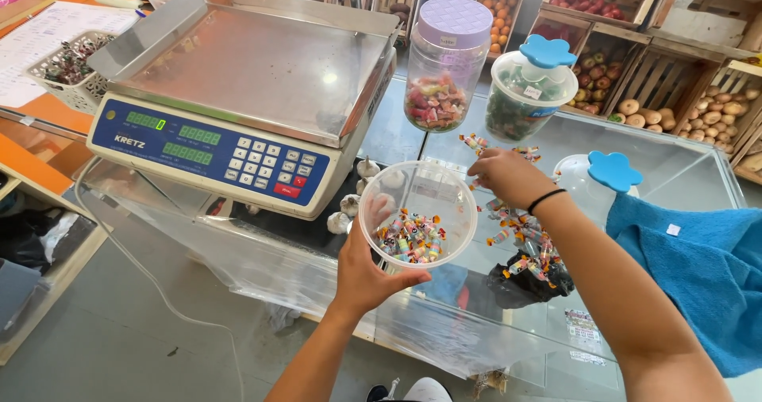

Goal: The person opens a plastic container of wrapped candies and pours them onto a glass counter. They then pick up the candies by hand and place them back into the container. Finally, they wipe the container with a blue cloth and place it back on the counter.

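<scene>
Many wrapped candies [409,239] already fill the clear tub [418,211] gripped by the left hand [367,275]; more candies [520,239] lie right, where right hand [508,176] fingers pinch one.

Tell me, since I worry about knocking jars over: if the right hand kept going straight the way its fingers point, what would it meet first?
The right hand points up-left over the glass counter. First in line are the loose wrapped candies at its fingertips, then probably the purple-lidded jar, though depth is unclear.
</scene>
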